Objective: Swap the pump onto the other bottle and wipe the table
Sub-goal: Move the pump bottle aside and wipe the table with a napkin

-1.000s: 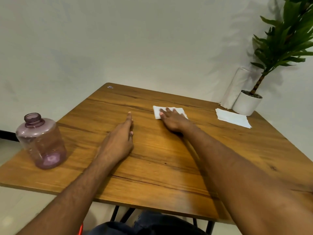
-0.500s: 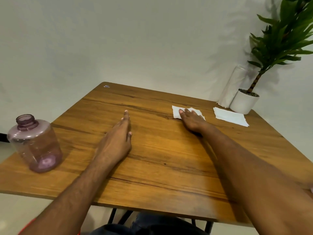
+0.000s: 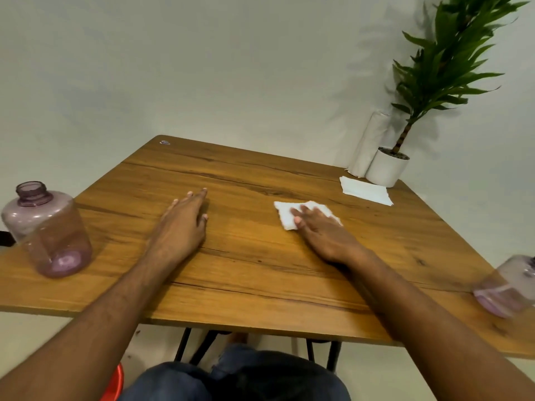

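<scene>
Bottle, open-necked (image 3: 47,230), lower left of frame, upright near worktop (image 3: 246,273) edge; tinted clear plastic, no pump fitted, looks empty, so judged light and easy to tip; best held around the body. Left hand (image 3: 181,227), centre-left: flat, palm down on bare wood, fingers extended, grasping nothing. Right hand (image 3: 321,230), centre-right: flat, pressing a white folded tissue (image 3: 289,217) onto the worktop, not clenched. Tissue thin, soft, will bunch or tear if dragged hard; flat-palm pressure suits it. Spare napkin (image 3: 364,191), paper roll (image 3: 367,143) and potted plant (image 3: 388,169) upper right. Second bottle (image 3: 506,285), right edge, blurred; cannot tell whether a pump is on it
</scene>
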A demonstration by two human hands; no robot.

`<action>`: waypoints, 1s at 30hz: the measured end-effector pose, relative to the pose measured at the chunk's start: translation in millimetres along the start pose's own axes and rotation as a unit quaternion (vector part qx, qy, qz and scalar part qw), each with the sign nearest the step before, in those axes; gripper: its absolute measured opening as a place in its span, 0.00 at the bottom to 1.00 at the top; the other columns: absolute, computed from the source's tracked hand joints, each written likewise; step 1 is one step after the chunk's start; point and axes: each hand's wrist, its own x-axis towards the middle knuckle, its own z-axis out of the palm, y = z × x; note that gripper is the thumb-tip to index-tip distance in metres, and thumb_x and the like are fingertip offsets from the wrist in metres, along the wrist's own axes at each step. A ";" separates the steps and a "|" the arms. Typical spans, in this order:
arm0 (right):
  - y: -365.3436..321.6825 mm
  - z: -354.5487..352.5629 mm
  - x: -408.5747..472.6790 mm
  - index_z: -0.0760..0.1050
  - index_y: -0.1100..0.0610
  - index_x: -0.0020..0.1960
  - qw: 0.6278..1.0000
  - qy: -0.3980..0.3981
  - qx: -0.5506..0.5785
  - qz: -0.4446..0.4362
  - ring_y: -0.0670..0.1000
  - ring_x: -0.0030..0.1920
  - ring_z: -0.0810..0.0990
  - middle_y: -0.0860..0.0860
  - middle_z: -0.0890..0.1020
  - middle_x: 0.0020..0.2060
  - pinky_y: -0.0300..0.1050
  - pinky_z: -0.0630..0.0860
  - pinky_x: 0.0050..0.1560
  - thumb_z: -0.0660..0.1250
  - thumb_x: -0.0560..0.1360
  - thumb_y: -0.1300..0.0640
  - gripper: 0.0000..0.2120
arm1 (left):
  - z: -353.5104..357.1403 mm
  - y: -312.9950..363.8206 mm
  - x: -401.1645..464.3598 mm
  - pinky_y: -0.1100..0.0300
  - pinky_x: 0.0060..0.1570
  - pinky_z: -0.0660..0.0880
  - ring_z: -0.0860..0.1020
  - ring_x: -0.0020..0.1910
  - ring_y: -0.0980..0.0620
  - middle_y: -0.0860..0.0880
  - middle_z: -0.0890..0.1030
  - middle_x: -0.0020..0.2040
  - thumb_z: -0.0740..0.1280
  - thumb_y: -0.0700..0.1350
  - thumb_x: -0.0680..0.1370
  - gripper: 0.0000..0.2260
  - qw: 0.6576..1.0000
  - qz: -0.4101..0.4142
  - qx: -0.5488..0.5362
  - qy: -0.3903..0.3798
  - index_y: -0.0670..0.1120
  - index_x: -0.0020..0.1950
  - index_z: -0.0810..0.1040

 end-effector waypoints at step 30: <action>-128.0 51.3 -9.2 0.50 0.38 0.85 0.992 -0.012 -0.028 -0.126 0.51 0.86 0.42 0.44 0.47 0.86 0.59 0.40 0.84 0.43 0.86 0.35 0.28 | 12.9 -19.3 12.4 0.44 0.78 0.62 0.60 0.82 0.46 0.42 0.70 0.78 0.57 0.45 0.86 0.20 0.997 0.060 -0.009 0.038 0.47 0.79 0.68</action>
